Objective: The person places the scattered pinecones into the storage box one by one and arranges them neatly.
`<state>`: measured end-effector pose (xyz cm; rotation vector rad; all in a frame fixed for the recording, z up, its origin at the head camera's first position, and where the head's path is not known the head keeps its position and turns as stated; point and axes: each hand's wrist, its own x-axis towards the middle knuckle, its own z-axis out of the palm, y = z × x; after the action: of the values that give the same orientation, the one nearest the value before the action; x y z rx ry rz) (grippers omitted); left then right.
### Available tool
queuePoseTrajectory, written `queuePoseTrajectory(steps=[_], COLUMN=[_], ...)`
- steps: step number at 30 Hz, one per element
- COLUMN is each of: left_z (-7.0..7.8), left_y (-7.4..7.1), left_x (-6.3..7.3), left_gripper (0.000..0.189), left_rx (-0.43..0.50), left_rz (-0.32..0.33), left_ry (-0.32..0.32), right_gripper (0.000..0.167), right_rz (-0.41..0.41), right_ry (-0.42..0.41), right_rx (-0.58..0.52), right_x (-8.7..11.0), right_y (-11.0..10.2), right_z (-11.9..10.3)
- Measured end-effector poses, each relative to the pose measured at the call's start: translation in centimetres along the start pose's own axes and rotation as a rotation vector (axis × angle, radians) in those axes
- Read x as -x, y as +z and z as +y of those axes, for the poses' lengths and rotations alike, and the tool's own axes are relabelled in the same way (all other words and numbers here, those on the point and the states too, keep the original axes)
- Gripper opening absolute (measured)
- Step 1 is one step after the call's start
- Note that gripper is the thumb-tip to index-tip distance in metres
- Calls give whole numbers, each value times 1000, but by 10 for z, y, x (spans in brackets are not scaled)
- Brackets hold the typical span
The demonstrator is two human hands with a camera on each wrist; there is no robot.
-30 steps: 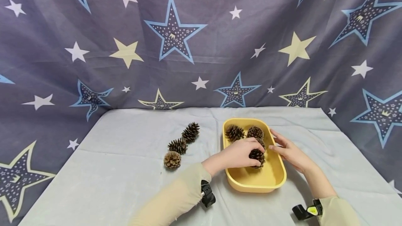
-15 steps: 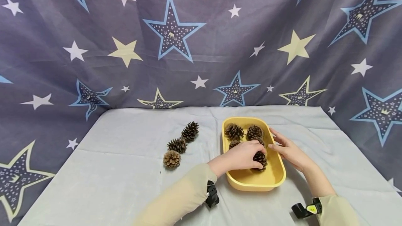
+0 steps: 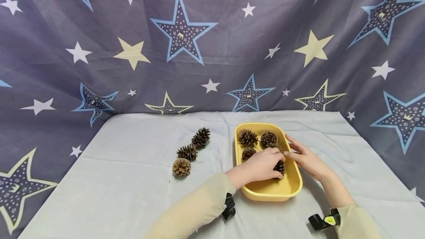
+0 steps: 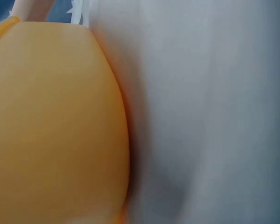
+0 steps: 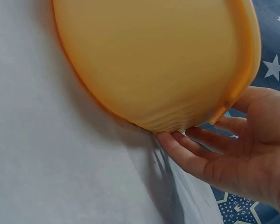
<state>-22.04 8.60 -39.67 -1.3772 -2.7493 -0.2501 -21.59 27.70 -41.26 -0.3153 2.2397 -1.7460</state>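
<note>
- Left hand grips a cone inside the tub.
- Right hand holds the tub's rim.
- I judge the cone light, stiff, rough, scales brittle; best pinched gently round its middle.

Head cam looked forward and down from the near side, far enough back to fit the whole yellow plastic tub. Left wrist cam sat rolled sideways, close on the tub's outer wall; right wrist cam likewise, from the right, right hand in frame. All three shared tub, pale cloth, star-print curtain.
</note>
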Motion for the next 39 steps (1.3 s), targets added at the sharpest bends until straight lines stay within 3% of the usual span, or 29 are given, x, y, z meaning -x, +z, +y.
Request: queuePoseTrajectory(steps=[9, 18, 24, 32, 39], left_z=[0, -7, -23, -48, -76], left_y=[0, -9, -23, -43, -57], left_x=[2, 10, 19, 35, 50], left_gripper=[46, 45, 34, 25, 28], left_rx=[-12, 26, 66, 44, 71], left_rz=[10, 21, 97, 210, 218], left_ry=[12, -4, -24, -62, -147], right_gripper=[72, 71, 71, 73, 72], right_rz=[-2, 7, 19, 31, 34], right_ry=[5, 4, 4, 22, 16], right_rx=[3, 29, 38, 41, 32], right_x=[-1, 1, 1, 2, 2], right_y=[0, 2, 2, 1, 3], right_z=[1, 0, -1, -1, -2])
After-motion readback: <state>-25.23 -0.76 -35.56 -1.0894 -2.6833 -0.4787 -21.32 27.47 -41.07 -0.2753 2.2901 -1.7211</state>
